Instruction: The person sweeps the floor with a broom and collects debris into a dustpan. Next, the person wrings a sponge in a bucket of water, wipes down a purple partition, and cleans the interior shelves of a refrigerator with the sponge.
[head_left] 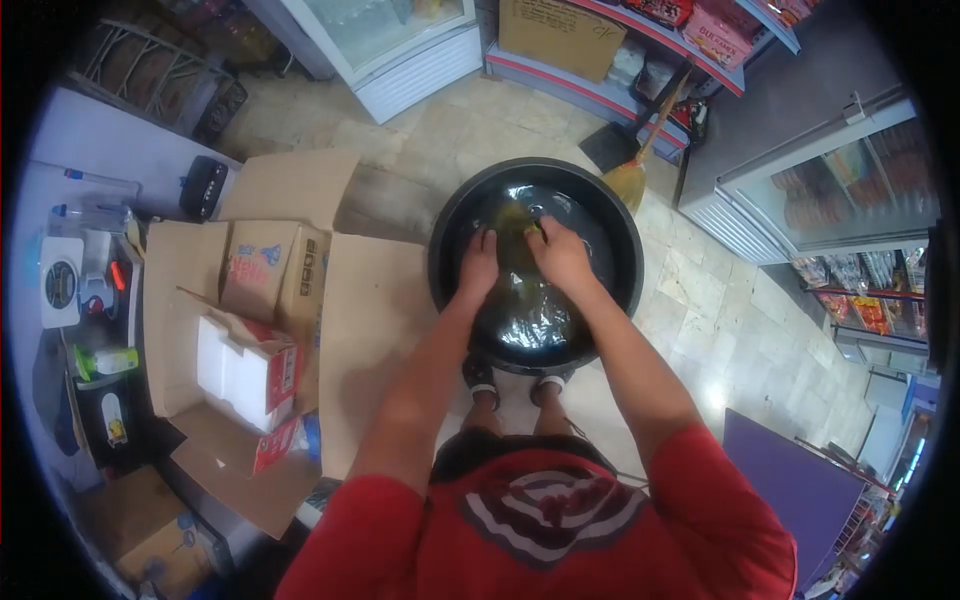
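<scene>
In the head view a large round black tub (437, 262) stands on the floor before my feet. Over it I hold a shiny, dark green, see-through plastic bag (517, 265); its contents are too blurred to name. My left hand (480, 268) has its fingers curled at the bag's left side. On the other side my right hand (560, 255) pinches the bag near its upper edge. Glossy dark surfaces with bright reflections show inside the tub, and whether these are water or plastic I cannot tell.
An opened cardboard box (375, 330) with smaller cartons inside stands left of the tub. Beyond the tub are a broom (628, 183) and a black dustpan (608, 148). Glass-door fridges (830, 180) and stocked shelves line the far side and right. A purple panel (785, 490) is at lower right.
</scene>
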